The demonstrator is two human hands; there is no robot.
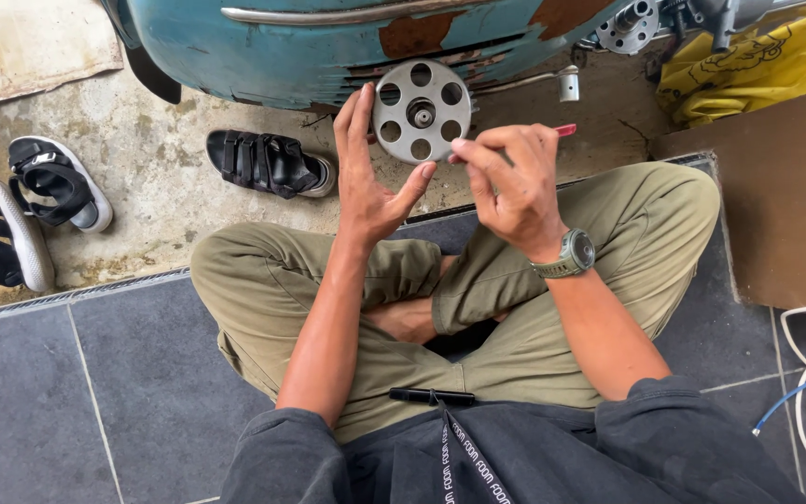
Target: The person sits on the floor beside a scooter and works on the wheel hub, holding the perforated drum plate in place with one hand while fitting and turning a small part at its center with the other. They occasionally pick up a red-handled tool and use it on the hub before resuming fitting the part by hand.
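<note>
Metal disc (421, 110), round and grey with a ring of holes and a small hub at its centre, was held up in front of the person, who sat cross-legged on dark floor tiles (95, 401). Left hand (370, 177) was spread behind and beside the disc, fingers straight and apart, thumb tip against its lower rim; disc propped rather than clenched. Right hand (510, 182) was closed, fingers together, pinched on a thin red tool (564, 130) whose end stuck out past the knuckles to the right; the near end pointed toward the disc's edge, contact not clear. Grey wristwatch (571, 254) on right wrist. Beyond the disc stood a rusted teal scooter body (328, 47). Black sandal (270, 162) lay on the concrete just left of the hands; more sandals (34, 201) lay well apart at far left. Yellow cloth (757, 65) was at upper right.
</note>
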